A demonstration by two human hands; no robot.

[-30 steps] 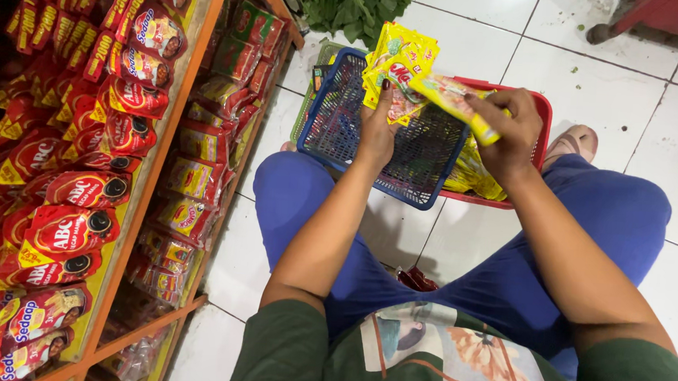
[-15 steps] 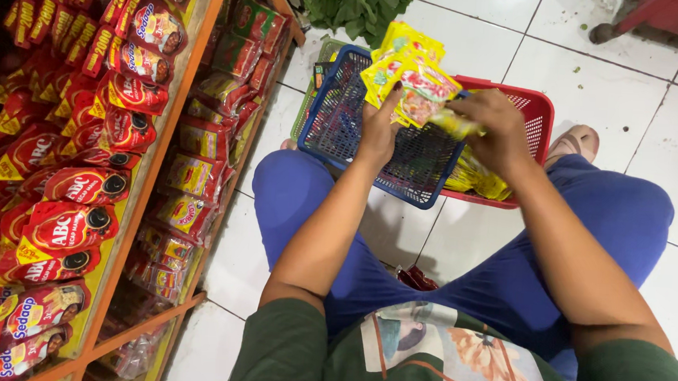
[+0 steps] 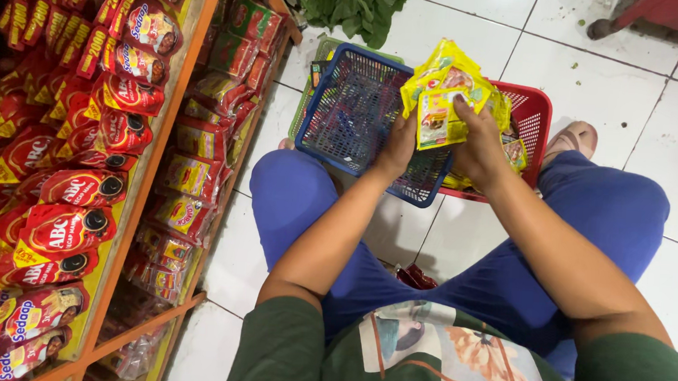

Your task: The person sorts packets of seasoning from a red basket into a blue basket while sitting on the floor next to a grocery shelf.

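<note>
I sit on the floor in blue trousers with both arms stretched forward. My left hand (image 3: 399,145) and my right hand (image 3: 479,140) together grip a bunch of yellow snack packets (image 3: 444,95), held up over two baskets. A blue plastic basket (image 3: 343,116) lies just below my left hand. A red plastic basket (image 3: 533,116) sits behind my right hand, with more yellow packets (image 3: 514,150) inside it.
An orange shelf unit (image 3: 162,125) on my left is packed with red sauce pouches (image 3: 62,228) and rows of small packets (image 3: 190,181). Green leafy vegetables (image 3: 350,3) lie on the white tiled floor beyond the baskets. A green basket (image 3: 315,75) peeks from under the blue one.
The spread packets have been gathered into one tight bunch between both hands, and my right hand has moved left to close over them.
</note>
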